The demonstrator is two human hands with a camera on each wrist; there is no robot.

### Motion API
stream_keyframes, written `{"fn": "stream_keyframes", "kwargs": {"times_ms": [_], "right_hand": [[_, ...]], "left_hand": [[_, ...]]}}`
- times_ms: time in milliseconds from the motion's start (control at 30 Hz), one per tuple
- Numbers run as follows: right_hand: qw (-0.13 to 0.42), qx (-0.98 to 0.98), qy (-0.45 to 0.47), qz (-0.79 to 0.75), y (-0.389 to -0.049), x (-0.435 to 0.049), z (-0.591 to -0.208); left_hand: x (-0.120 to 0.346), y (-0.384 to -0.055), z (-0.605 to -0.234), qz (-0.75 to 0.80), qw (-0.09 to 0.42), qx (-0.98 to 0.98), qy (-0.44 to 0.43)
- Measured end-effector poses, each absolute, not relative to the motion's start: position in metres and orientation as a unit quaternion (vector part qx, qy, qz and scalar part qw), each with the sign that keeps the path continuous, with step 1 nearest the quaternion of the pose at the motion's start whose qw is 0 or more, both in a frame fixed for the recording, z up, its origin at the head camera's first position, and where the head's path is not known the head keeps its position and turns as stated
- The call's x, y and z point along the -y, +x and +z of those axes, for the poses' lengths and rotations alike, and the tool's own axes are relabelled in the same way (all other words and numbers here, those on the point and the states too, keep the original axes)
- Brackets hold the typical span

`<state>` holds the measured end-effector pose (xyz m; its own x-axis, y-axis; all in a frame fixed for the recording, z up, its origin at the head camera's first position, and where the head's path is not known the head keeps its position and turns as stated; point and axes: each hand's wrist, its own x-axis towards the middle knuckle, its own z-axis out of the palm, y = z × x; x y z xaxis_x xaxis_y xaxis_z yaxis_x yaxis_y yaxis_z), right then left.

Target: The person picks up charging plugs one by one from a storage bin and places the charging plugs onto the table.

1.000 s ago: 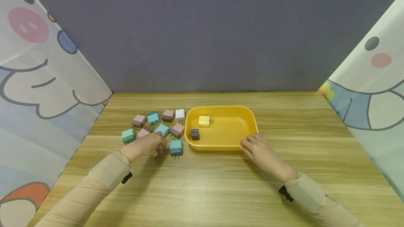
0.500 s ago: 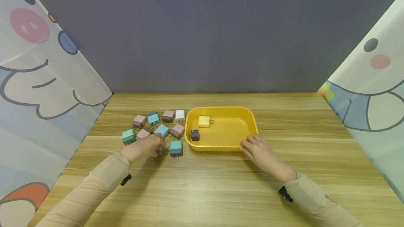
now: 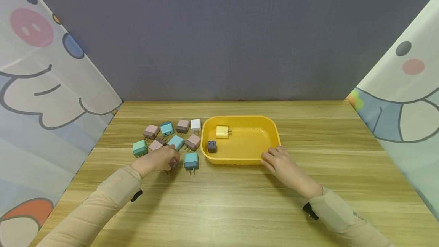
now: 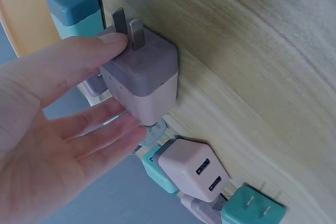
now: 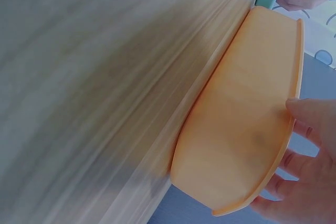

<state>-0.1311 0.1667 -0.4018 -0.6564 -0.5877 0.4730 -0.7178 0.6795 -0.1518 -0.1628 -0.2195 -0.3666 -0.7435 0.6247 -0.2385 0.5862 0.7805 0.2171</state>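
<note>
My left hand (image 3: 157, 159) is at the front of a group of chargers, pinching a pink-and-mauve USB wall charger (image 4: 142, 72). In the left wrist view its thumb lies on the mauve end beside the two metal prongs, with the fingers on the pink side. On the right, my right hand (image 3: 291, 170) grips the front right corner of a yellow tray (image 3: 240, 161). The right wrist view has the thumb on the tray's outer wall (image 5: 236, 108) and the other fingers over the rim. Inside the tray lie a yellow charger (image 3: 221, 132) and a dark charger (image 3: 212, 146).
Several chargers lie left of the tray, among them a teal-and-blue one (image 3: 191, 161), a green one (image 3: 140, 148) and a white one (image 3: 196, 124). A grey panel (image 3: 233, 48) rises behind the wooden table (image 3: 219, 209). Printed curtains (image 3: 34, 87) flank both sides.
</note>
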Motion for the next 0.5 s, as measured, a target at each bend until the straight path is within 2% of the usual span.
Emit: {"fn": "stream_keyframes", "kwargs": {"times_ms": [400, 500], "right_hand": [[0.191, 0.899, 0.359, 0.161, -0.131, -0.166, -0.401], [0.194, 0.899, 0.360, 0.159, -0.132, -0.166, -0.401]], "left_hand": [[0.215, -0.167, -0.353, 0.066, 0.170, -0.927, 0.328], [0.211, -0.169, -0.345, 0.069, 0.191, -0.931, 0.302]]}}
